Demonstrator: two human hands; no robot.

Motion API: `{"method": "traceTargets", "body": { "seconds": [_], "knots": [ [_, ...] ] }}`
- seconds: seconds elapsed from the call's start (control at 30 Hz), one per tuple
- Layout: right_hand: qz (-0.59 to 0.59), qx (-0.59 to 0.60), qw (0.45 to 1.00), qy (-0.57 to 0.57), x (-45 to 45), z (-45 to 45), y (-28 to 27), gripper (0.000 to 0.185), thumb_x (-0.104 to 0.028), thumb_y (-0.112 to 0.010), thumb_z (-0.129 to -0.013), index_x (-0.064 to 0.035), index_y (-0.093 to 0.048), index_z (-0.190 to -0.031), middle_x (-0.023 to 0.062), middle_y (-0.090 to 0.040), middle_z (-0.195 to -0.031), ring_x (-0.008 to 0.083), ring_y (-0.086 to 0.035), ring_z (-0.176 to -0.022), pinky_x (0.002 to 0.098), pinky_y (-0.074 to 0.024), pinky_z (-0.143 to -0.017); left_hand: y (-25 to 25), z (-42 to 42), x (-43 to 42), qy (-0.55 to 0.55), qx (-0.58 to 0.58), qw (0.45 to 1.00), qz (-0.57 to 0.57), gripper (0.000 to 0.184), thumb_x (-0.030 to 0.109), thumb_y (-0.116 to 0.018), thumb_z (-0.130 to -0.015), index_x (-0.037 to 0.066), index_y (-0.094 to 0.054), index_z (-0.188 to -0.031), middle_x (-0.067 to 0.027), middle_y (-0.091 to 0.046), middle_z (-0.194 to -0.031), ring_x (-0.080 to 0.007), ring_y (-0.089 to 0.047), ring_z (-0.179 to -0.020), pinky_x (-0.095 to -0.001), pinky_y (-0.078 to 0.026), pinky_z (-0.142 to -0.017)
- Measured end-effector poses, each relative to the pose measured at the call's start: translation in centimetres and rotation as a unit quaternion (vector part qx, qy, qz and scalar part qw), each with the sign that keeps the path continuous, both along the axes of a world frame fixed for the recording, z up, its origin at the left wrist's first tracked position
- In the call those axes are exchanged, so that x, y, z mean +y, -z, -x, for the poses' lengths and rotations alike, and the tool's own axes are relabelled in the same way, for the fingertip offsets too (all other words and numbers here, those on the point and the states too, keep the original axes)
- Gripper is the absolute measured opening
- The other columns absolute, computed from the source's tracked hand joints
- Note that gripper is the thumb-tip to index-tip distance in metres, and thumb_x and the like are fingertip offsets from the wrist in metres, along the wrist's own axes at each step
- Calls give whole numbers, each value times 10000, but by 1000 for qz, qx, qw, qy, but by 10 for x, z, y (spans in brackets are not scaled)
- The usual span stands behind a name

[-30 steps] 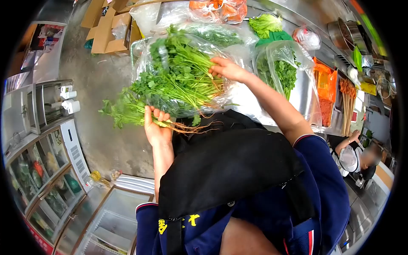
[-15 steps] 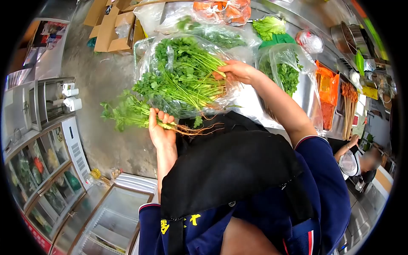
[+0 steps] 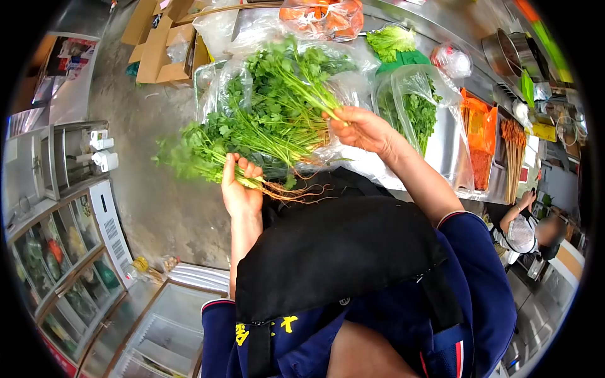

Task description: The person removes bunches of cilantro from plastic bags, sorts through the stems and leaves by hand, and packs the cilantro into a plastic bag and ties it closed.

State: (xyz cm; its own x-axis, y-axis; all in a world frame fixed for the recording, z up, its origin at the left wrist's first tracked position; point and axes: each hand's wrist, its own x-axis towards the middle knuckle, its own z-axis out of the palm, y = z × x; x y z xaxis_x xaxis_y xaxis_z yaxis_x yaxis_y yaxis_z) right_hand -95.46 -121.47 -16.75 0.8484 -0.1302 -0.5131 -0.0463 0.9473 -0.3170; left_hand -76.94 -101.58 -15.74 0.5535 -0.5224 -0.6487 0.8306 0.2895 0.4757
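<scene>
My left hand (image 3: 242,190) is closed around a bunch of coriander (image 3: 196,154), its leaves pointing left and its thin brown roots trailing right. In my right hand (image 3: 364,131), coriander stalks (image 3: 309,82) are pinched near their lower ends, with the leafy tops reaching up and left over the pile. Between both hands lies a heap of coriander (image 3: 261,132) with pale stems and roots, on an opened clear plastic bag (image 3: 220,91). The black apron (image 3: 340,252) is just below the heap.
A clear bag of greens (image 3: 421,113) stands to the right, below a lettuce (image 3: 391,44). Farther right are an orange bag (image 3: 482,135) and skewers (image 3: 513,151). Cardboard boxes (image 3: 167,60) stand upper left; a glass-door fridge (image 3: 63,252) lower left. Another person (image 3: 520,230) is at far right.
My right hand has drawn slightly down and right, lifting its coriander stalks off the heap. My left hand keeps its bunch in nearly the same place.
</scene>
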Motion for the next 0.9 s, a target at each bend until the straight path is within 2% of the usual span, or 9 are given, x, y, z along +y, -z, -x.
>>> {"method": "traceTargets", "body": {
  "seconds": [0.1,0.17,0.23,0.33,0.57,0.67,0.77,0.8,0.9],
  "knots": [
    [6,-56,998,-5,-16,4,-1,314,-201,-485,-878,13,-447,-1106,-52,-336,-612,30,-286,-492,152,-240,-417,3,-2,5,-12,-1,1000,-5,139,194,-554,-839,74,-484,-835,-11,-444,-655,-109,-359,-544,-256,-323,-527],
    [184,55,980,-55,-19,-8,13,381,-264,-523,-851,-18,-451,-1134,-21,-455,-671,63,-399,-531,178,-329,-463,5,-2,11,-18,3,1000,-9,132,189,-551,-840,76,-483,-835,-11,-444,-657,-109,-359,-544,-254,-323,-526],
    [390,172,898,-111,-22,-21,59,442,-307,-564,-815,-26,-467,-1142,49,-570,-756,117,-534,-611,221,-423,-526,10,-1,10,-19,13,1000,-2,127,184,-549,-840,75,-483,-836,-12,-444,-658,-110,-359,-545,-255,-323,-526],
    [677,340,620,-204,-25,-36,119,554,-439,-608,-724,-58,-505,-1112,115,-610,-895,234,-597,-798,328,-466,-687,9,-2,15,-25,31,999,6,122,176,-545,-840,72,-481,-835,-16,-442,-656,-113,-360,-542,-258,-326,-526],
    [720,401,487,-288,-29,-60,115,510,-434,-612,-657,-84,-572,-1027,154,-603,-936,298,-571,-885,389,-451,-743,12,-2,28,-52,21,998,0,126,175,-547,-839,66,-483,-841,-11,-451,-659,-113,-371,-536,-261,-341,-535],
    [719,379,539,-222,-42,-43,108,440,-312,-594,-695,-76,-546,-1063,123,-612,-900,249,-590,-847,347,-464,-705,10,-3,28,-63,22,998,0,122,172,-550,-837,69,-486,-837,-8,-452,-657,-111,-376,-537,-260,-343,-537],
    [542,251,793,-119,-42,-33,56,390,-242,-565,-728,-36,-535,-1058,107,-613,-867,178,-581,-809,288,-448,-732,14,-6,32,-66,16,998,-13,119,170,-553,-836,71,-487,-836,-6,-454,-656,-108,-382,-540,-256,-348,-541],
    [512,216,828,-75,-32,-35,39,372,-195,-588,-740,-17,-521,-1060,79,-602,-835,127,-551,-785,261,-437,-713,16,-7,32,-65,13,998,-18,119,171,-552,-837,71,-487,-837,-6,-455,-657,-106,-383,-541,-254,-349,-543],
    [560,119,820,-4,-4,-34,73,415,-205,-631,-729,-16,-515,-1080,77,-609,-865,120,-548,-805,278,-439,-712,23,-5,27,-62,8,997,-36,115,123,-586,-805,72,-489,-839,-15,-472,-674,-101,-400,-548,-256,-367,-542]
  ]
}}
